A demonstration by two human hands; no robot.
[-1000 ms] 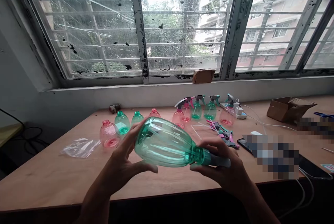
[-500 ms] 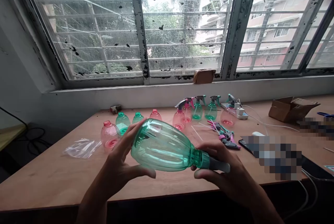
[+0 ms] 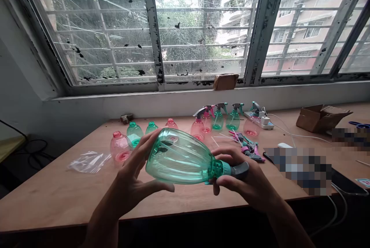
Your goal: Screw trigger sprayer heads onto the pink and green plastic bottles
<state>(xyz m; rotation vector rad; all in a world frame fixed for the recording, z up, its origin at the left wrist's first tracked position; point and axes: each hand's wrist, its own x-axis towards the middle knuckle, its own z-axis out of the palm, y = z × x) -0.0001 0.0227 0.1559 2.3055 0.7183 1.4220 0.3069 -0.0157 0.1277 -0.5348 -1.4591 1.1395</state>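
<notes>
I hold a clear green spray bottle [image 3: 179,159] on its side above the wooden table [image 3: 58,194], its base pointing left. My left hand [image 3: 133,180] cups the wide body, fingers wrapped round it. My right hand [image 3: 245,180] grips the neck and the grey spray head [image 3: 238,170] screwed onto it. Behind on the table stand pink and green bottles without heads [image 3: 134,135], and a row of bottles with spray heads [image 3: 218,119]. Loose pink and green spray heads [image 3: 248,149] lie to the right of my hands.
An empty clear plastic bag [image 3: 89,162] lies at the left. A white power strip [image 3: 264,123] with cables sits at the back, a cardboard box [image 3: 320,117] to the right. A dirty barred window [image 3: 202,28] runs along the back wall.
My right hand has shifted its fingers on the spray head, which now sits closer against the neck. The bottle has tipped slightly, base a little higher.
</notes>
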